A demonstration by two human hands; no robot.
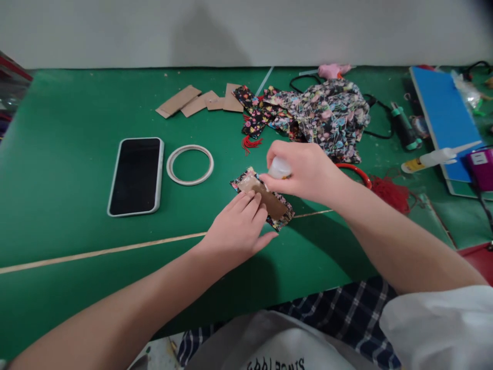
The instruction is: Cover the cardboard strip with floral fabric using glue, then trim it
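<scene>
Brown card (276, 206): on flowery cloth (285, 221), on the green table (69, 185), under the left fingertips.
Left hand (238, 226): fingers close together, thumb out, pressing down.
Right hand (306, 167): curled round a cloudy bottle (280, 168).
Shiny wet patch (249, 182): squeezing too hard might make a sticky mess on fingers.
Bottles: can't tell what's inside the held one, or the yellow-labelled bottle (428, 159) by the blue board (447, 113).

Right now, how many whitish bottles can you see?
2. One whitish bottle is in the right hand; the yellow-labelled bottle is by the blue board on the right. Others could be hidden.
</scene>
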